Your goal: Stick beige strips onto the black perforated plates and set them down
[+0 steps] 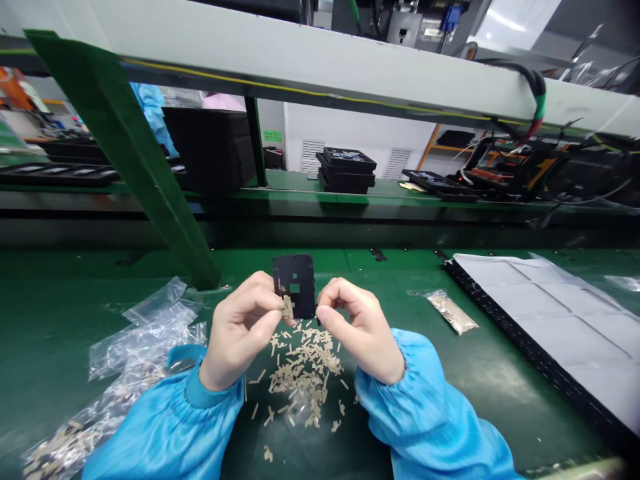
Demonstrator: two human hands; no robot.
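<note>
A small black plate (295,283) with cut-out windows is held upright between both hands above the green bench. My left hand (243,327) pinches a small beige strip (287,307) against the plate's lower left corner. My right hand (357,327) pinches the plate's lower right edge, fingers curled. Both wrists wear blue sleeves. Below the hands lies a loose pile of beige strips (303,370) on the green mat.
Clear plastic bags (145,333) lie at the left, some holding beige strips. A small filled bag (453,310) lies right of my hands. A black tray under white sheets (550,320) sits at the right. Stacked black trays (347,170) stand on the far shelf. A green post (140,173) slants at left.
</note>
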